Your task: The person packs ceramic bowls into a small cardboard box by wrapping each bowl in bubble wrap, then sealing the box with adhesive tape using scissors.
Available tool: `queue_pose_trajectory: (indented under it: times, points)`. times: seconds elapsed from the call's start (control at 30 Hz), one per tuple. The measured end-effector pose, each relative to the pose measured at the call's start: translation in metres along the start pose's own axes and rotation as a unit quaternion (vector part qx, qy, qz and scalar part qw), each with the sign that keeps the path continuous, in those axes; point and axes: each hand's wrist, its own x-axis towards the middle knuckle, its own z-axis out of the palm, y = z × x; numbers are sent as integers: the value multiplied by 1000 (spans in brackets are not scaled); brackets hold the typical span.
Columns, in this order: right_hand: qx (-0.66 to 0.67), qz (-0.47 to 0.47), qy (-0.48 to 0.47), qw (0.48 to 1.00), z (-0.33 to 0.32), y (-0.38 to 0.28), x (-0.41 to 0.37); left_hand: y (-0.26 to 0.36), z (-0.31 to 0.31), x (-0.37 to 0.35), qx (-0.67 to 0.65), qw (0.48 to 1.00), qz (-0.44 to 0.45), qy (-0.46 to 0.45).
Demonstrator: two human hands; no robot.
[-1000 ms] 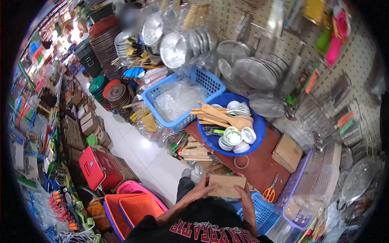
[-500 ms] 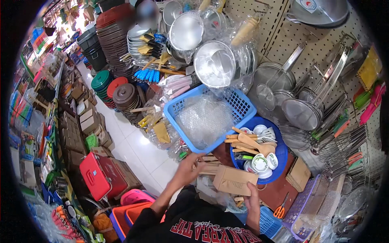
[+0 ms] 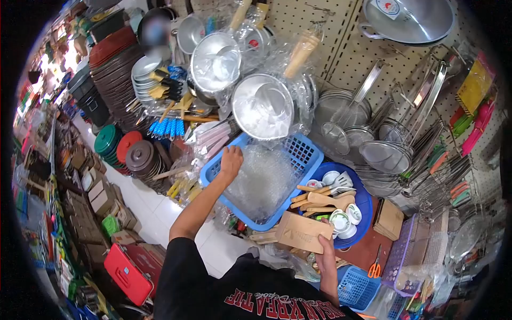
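Note:
My left hand (image 3: 231, 161) is over the left side of a light blue plastic basket (image 3: 209, 169), fingers curled, at the edge of the clear bubble wrap (image 3: 264, 178) lying in it. What its fingers hold, if anything, is hidden. In my right hand (image 3: 326, 249) is a small brown cardboard box (image 3: 301, 230) with faint print, gripped at its right end. Just beyond the box stands a round dark blue basin (image 3: 364, 205) containing wooden spatulas (image 3: 325, 200), a slotted turner (image 3: 344, 183) and white cups (image 3: 346, 223).
Orange-handled scissors (image 3: 375, 264) lie on the reddish surface near a purple basket (image 3: 402, 256) and a smaller blue basket (image 3: 356, 288). Strainers (image 3: 385, 156) and wrapped pans (image 3: 262, 105) hang from the pegboard (image 3: 341, 32). A red case (image 3: 128, 272) stands at lower left.
My left hand has moved up and forward from beside the basket's near edge to over its left side. The right hand still holds the cardboard box, now tilted differently. The view has shifted.

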Motion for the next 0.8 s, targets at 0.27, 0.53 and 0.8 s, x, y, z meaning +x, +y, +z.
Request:
queue_pose_trajectory:
  times: [0.27,0.53,0.8]
  points:
    - [6,-11,15,1000,5,5,9,-25,-33,-2,-335,933,-129,33]
    - [14,-10,1,1000,12,9,11,-58,-72,-33,-907,287,-266,-156]
    - [41,1,-16,999,15,6,8,-51,-110,-67,-960,128,-229,-94]
